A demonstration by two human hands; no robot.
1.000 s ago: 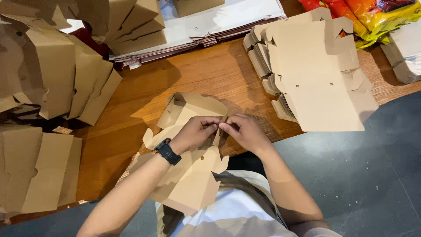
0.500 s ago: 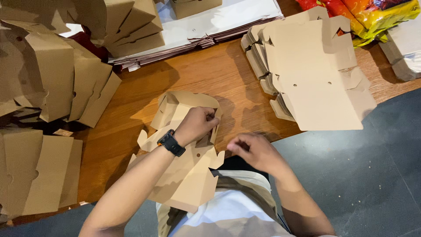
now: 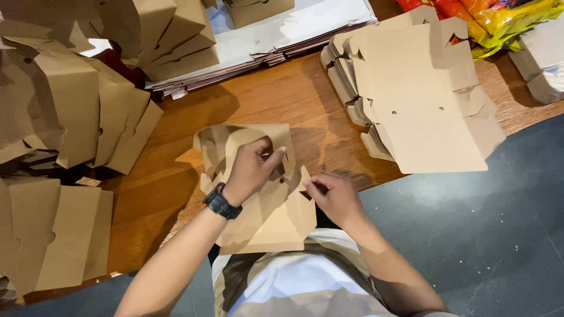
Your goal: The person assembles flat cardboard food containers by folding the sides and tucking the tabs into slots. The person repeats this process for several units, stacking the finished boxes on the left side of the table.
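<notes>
A half-folded brown cardboard box (image 3: pixel 258 205) lies at the near edge of the wooden table (image 3: pixel 282 97), in front of my body. My left hand (image 3: pixel 252 167), with a black watch on the wrist, presses on the box's upper part, fingers tucked around an inner flap. My right hand (image 3: pixel 332 196) pinches the box's right side flap between thumb and fingers. The box's lower panel hangs over the table edge toward my lap.
A stack of flat unfolded box blanks (image 3: pixel 423 94) lies at the right. Folded brown boxes (image 3: pixel 70 111) pile up on the left and top left. White paper sheets (image 3: pixel 294 29) lie at the back. Colourful plastic packets (image 3: pixel 499 17) sit top right. Dark floor (image 3: pixel 487 235) lies below.
My hands, together on one flap a second ago, have separated. The left stays on the box's upper part; the right dropped back and now takes the right side flap.
</notes>
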